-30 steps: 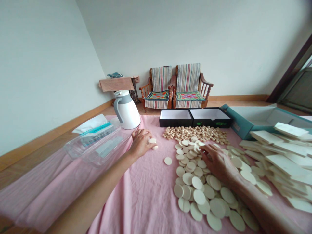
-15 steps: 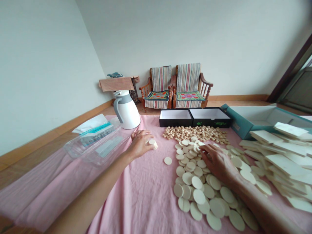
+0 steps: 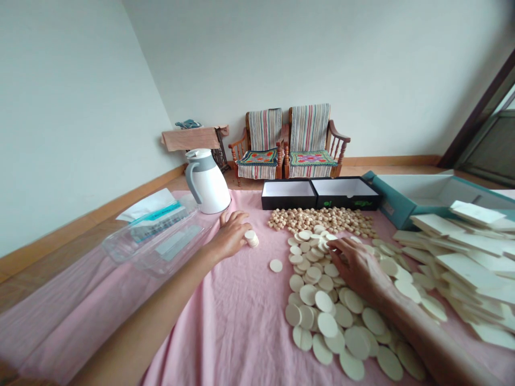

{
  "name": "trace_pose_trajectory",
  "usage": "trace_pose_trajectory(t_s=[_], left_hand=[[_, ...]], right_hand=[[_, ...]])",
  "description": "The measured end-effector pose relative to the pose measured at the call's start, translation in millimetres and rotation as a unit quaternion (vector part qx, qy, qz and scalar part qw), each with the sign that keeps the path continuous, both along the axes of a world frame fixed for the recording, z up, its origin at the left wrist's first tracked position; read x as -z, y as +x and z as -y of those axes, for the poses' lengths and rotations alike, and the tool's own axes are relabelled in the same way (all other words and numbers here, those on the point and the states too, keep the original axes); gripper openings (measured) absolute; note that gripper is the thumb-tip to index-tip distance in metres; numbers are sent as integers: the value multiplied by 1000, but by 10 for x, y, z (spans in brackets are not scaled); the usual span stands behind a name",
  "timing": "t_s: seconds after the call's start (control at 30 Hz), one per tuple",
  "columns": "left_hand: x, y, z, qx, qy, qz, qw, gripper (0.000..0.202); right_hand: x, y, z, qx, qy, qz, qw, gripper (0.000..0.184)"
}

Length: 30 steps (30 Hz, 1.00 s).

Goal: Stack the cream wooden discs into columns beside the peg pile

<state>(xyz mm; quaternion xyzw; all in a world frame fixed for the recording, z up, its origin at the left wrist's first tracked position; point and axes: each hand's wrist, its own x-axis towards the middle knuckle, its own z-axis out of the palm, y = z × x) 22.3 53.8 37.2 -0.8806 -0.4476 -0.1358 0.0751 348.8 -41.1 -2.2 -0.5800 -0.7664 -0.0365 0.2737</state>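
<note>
A short stack of small round wooden discs stands on the pink cloth, leaning slightly. My left hand is just left of it, fingers spread and thumb side close to the stack. Whether the thumb touches it I cannot tell. One loose wooden disc lies flat between the stack and a broad heap of pale wooden discs of mixed sizes. Over the heap's upper part is my right hand, its fingers bent down and closed together among the smaller discs. Its fingertips partly hide what they grip.
Behind the heap lie many small wooden beads and two black boxes. A teal box and piled wooden rectangles occupy the right. At left are a white jug and clear plastic packaging on the pink cloth.
My left hand's fingers have opened away from the disc stack, which stays on the cloth. My right hand has hardly moved over the heap. The view has shifted very slightly.
</note>
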Motion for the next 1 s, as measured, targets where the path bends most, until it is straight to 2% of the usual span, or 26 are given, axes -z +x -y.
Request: trace_pose_trajectory(t_s=[0.3, 0.47, 0.57, 0.7, 0.83, 1.0], left_hand=[[17, 11, -37, 1, -20, 14, 1000, 24], [-56, 23, 60, -2, -6, 39, 999, 36], [-102, 66, 134, 27, -6, 31, 999, 42], [-100, 154, 164, 63, -30, -15, 997, 36], [-37, 206, 105, 89, -40, -58, 994, 27], [23, 198, 21, 100, -40, -65, 992, 21]], right_hand=[[-33, -9, 15, -5, 2, -1, 1000, 21], [-35, -14, 17, -6, 4, -3, 1000, 21], [-17, -9, 12, -3, 5, 3, 1000, 22], [-1, -2, 7, 0, 0, 4, 1000, 22], [-4, 0, 4, -2, -2, 6, 1000, 21], [-14, 2, 2, -13, 3, 0, 1000, 21]])
